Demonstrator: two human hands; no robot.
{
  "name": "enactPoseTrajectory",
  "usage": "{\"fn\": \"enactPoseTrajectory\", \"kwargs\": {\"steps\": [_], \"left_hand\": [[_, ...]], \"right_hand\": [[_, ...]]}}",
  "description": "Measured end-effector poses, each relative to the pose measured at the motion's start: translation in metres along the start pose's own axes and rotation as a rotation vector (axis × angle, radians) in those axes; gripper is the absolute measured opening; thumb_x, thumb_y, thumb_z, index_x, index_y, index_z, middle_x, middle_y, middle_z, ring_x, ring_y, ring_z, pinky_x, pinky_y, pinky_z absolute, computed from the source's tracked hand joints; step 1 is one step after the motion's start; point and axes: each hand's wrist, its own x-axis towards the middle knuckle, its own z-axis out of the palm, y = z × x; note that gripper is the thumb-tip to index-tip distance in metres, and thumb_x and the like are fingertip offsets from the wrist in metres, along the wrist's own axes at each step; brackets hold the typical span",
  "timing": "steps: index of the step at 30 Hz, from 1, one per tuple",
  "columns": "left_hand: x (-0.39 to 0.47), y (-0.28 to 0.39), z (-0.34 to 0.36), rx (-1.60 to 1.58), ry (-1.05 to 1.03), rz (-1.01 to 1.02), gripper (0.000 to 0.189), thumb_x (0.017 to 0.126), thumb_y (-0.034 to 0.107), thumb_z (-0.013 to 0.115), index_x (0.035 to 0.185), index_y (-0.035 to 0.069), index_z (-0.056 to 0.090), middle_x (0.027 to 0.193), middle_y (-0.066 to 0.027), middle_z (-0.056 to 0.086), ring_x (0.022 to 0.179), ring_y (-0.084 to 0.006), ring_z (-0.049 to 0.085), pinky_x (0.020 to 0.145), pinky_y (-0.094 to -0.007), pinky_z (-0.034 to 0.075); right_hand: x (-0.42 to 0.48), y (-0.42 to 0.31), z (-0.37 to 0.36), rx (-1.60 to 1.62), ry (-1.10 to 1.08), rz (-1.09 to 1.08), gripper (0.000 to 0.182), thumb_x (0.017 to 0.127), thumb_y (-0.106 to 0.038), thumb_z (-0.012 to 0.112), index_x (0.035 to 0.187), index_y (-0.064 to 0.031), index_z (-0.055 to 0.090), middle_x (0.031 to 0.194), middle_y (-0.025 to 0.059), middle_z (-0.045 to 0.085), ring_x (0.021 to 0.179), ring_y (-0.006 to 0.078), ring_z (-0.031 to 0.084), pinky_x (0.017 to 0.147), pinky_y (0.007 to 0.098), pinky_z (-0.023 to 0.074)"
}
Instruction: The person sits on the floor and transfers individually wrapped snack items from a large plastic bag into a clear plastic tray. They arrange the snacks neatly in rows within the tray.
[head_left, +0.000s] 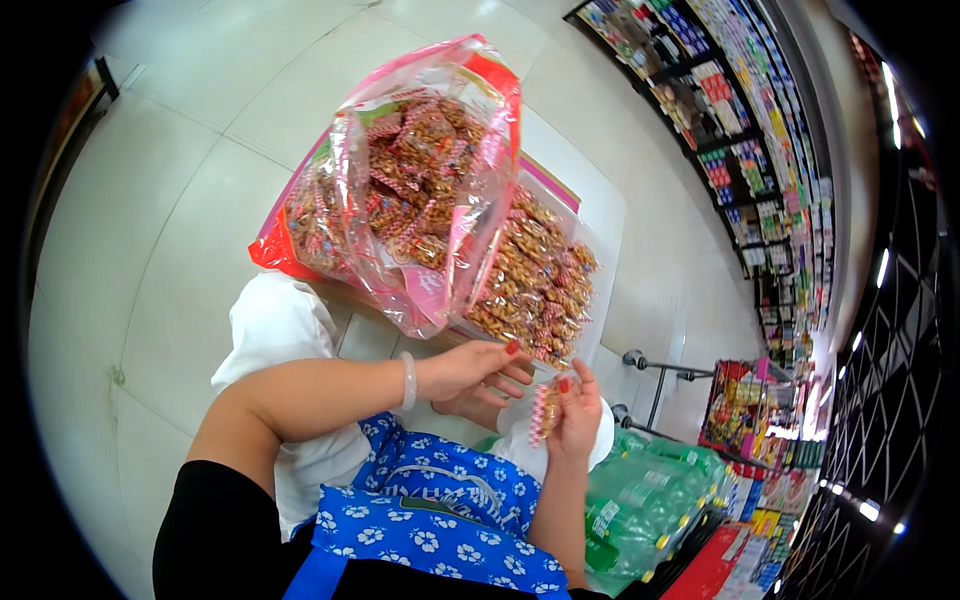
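My left hand, with a bracelet at its wrist, reaches in from the left with its fingers apart and nothing seen in them. Close by on the right, my right hand pinches a small snack packet with a pink-and-white checked edge between thumb and fingers. Just beyond the hands lies a clear plastic tray holding rows of similar wrapped snack packets. Left of it stands a large open plastic bag, pink and red with clear parts, full of loose packets of the same kind.
Shrink-wrapped green bottles stand at the lower right, near a dark metal frame on the tiled floor. Stocked store shelves curve along the right. A filled display basket stands beyond the frame.
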Motion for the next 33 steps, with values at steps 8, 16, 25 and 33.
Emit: {"fn": "enactPoseTrajectory", "kwargs": {"steps": [8,16,25,33], "left_hand": [[-0.019,-0.047,-0.015,0.598,-0.027,-0.446,0.052,0.097,0.019,0.065,0.145,0.004,0.05,0.118,-0.0083,0.068,0.099,-0.0144,0.069,0.079,-0.03,0.062],[-0.01,-0.068,-0.027,0.88,-0.038,-0.457,0.032,0.096,0.026,0.071,0.119,0.003,0.071,0.089,-0.0017,0.071,0.073,-0.0073,0.061,0.063,-0.0254,0.054],[-0.017,-0.035,-0.02,0.713,0.0,-0.314,0.037,0.104,0.026,0.062,0.135,0.006,0.062,0.103,-0.0001,0.072,0.089,-0.0082,0.067,0.076,-0.0258,0.057],[-0.022,-0.025,0.009,0.464,-0.127,-0.026,0.052,0.108,0.017,0.052,0.156,0.005,0.036,0.15,-0.0075,0.05,0.136,-0.0158,0.049,0.116,-0.0328,0.037]], "right_hand": [[-0.052,0.112,-0.026,-0.398,0.127,-0.033,0.025,0.098,-0.003,0.065,0.122,0.001,0.061,0.09,0.0023,0.068,0.078,0.0046,0.06,0.068,0.0201,0.0481],[-0.061,0.137,-0.035,-0.298,0.234,0.047,0.016,0.103,-0.01,0.062,0.115,-0.0013,0.067,0.086,-0.0046,0.061,0.074,0.0016,0.051,0.065,0.0183,0.0424],[-0.06,0.139,-0.075,0.003,0.352,0.392,0.026,0.107,-0.023,0.055,0.125,-0.0065,0.062,0.083,0.0007,0.064,0.071,0.0089,0.059,0.065,0.0214,0.0483],[-0.071,0.086,-0.009,0.084,-0.046,0.145,0.037,0.104,-0.017,0.06,0.138,-0.006,0.05,0.13,0.0097,0.063,0.109,0.0203,0.067,0.078,0.0309,0.0554]]}}
